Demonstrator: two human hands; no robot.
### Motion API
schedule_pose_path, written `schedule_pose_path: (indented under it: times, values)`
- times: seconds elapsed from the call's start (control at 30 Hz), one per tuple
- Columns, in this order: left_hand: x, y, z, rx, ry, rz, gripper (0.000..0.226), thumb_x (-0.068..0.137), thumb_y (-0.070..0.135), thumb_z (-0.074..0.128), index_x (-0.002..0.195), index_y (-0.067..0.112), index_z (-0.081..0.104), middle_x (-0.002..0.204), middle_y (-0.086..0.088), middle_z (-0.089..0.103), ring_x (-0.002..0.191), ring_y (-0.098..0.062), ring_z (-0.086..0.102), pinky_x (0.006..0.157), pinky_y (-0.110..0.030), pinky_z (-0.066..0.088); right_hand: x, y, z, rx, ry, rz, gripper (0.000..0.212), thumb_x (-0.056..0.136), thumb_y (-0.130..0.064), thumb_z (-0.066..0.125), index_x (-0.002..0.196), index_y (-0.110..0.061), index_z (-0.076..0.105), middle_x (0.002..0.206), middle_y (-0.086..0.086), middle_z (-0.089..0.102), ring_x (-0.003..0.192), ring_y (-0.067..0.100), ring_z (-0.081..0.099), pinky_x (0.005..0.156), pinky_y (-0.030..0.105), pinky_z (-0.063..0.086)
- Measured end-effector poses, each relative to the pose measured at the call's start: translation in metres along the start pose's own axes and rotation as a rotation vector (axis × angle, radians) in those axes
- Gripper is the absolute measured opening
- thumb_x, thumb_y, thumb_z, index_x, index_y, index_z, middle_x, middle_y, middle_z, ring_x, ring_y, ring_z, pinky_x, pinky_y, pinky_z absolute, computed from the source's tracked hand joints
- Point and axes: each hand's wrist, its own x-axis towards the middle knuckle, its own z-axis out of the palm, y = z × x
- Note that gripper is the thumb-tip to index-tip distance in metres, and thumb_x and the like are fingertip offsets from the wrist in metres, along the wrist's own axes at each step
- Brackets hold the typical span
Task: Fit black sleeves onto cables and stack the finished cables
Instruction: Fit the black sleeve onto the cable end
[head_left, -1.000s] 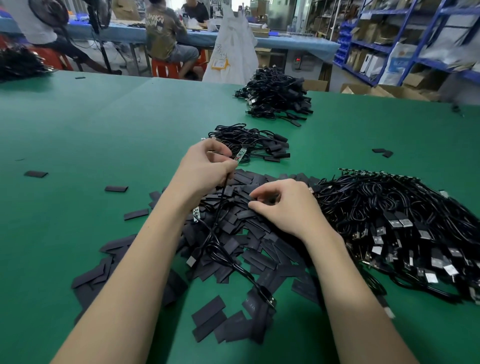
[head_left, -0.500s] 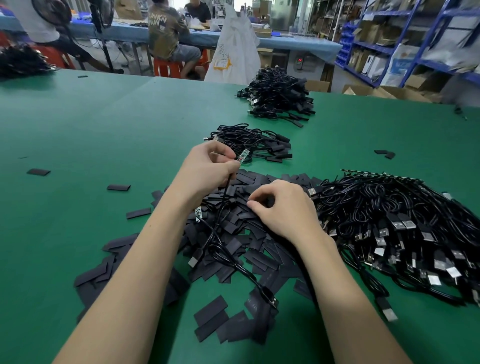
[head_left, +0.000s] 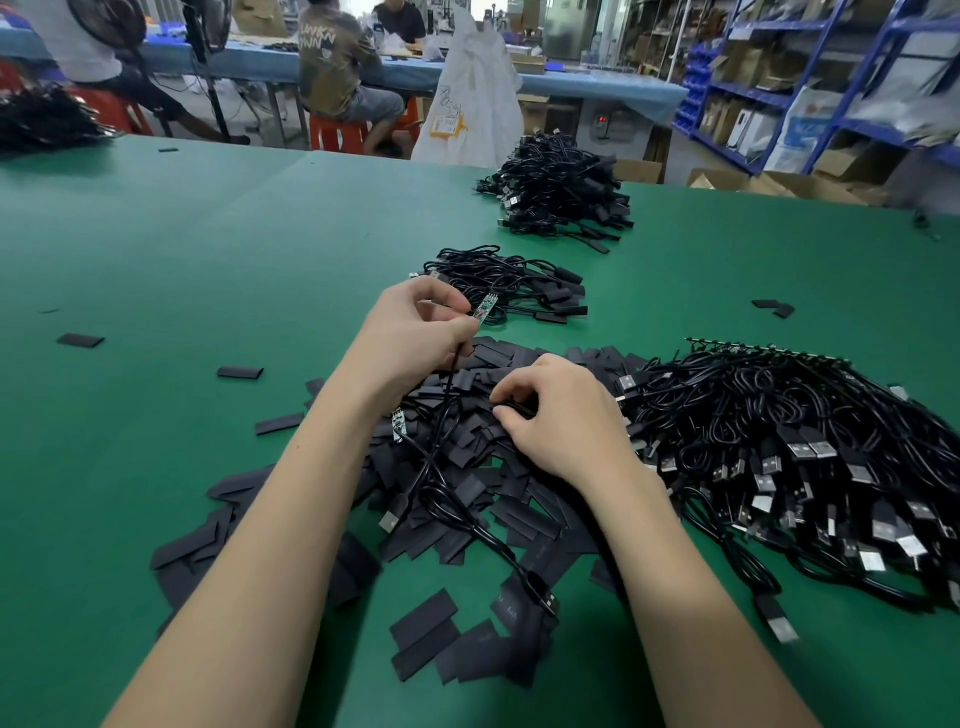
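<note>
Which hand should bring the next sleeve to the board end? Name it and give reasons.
Right. The right hand already pinches a piece in the black sleeve pile, while the left hand is busy gripping the cable's bare circuit board, presenting its tip.

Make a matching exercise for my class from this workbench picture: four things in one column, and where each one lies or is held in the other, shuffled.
Things
1. bare circuit board
2. loose black sleeves
3. unsleeved cables
4. small finished stack

Places
A. heaped at the right of the green table
B. just beyond the left hand
C. pinched in the left hand
D. spread under both forearms, where the right hand picks

Pairs: 1-C, 2-D, 3-A, 4-B
</note>
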Motion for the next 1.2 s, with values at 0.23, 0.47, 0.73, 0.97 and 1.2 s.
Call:
schedule_pose_path:
  times: [0.23, 0.47, 0.73, 0.97, 1.2]
  values:
    - [0.002, -0.001, 0.000, 0.028, -0.013, 0.002, 0.012, 0.090, 0.001, 0.068, 0.098, 0.009, 0.063, 0.055, 0.008, 0.063, 0.056, -0.013, 0.060, 0.049, -0.019, 0.047, -0.002, -0.001, -0.012, 0.217, 0.001, -0.088, 0.009, 0.087, -0.028, 0.072, 0.086, -0.037, 0.072, 0.091, -0.013, 0.064, 0.074, 0.005, 0.058, 0.077, 0.032, 0.054]
    - [0.001, 0.000, -0.001, 0.024, -0.017, 0.002, 0.013, 0.091, 0.001, 0.068, 0.100, 0.008, 0.064, 0.058, 0.007, 0.064, 0.057, -0.013, 0.061, 0.049, -0.019, 0.047, -0.001, 0.001, -0.014, 0.172, -0.177, -0.059, 0.023, 0.085, -0.025, 0.075, 0.104, -0.036, 0.072, 0.086, -0.016, 0.064, 0.072, 0.003, 0.058, 0.083, 0.033, 0.057]
    - [0.000, 0.001, 0.001, 0.014, -0.029, 0.003, 0.011, 0.091, 0.001, 0.068, 0.097, 0.009, 0.063, 0.057, 0.007, 0.063, 0.064, -0.021, 0.058, 0.049, -0.020, 0.047, -0.001, 0.002, -0.004, 0.062, -0.138, -0.105, 0.025, 0.094, -0.039, 0.067, 0.118, -0.038, 0.071, 0.090, -0.012, 0.057, 0.084, 0.012, 0.055, 0.081, 0.033, 0.051]
    - [-0.002, 0.003, 0.003, -0.002, -0.066, -0.007, 0.013, 0.091, 0.001, 0.067, 0.093, 0.013, 0.063, 0.066, 0.001, 0.064, 0.068, -0.022, 0.058, 0.055, -0.025, 0.047, 0.000, 0.003, -0.005, 0.050, -0.112, -0.109, 0.013, 0.090, -0.041, 0.070, 0.103, -0.041, 0.068, 0.097, -0.016, 0.052, 0.075, 0.004, 0.049, 0.072, 0.028, 0.041]
    - [-0.003, 0.005, 0.005, -0.067, -0.137, -0.045, 0.012, 0.092, 0.002, 0.068, 0.097, 0.013, 0.069, 0.080, -0.003, 0.061, 0.079, -0.023, 0.052, 0.055, -0.021, 0.043, 0.002, 0.006, -0.013, 0.689, 0.025, 0.050, 0.013, 0.088, -0.026, 0.077, 0.098, -0.031, 0.069, 0.090, -0.025, 0.070, 0.056, 0.002, 0.053, 0.060, 0.013, 0.046]
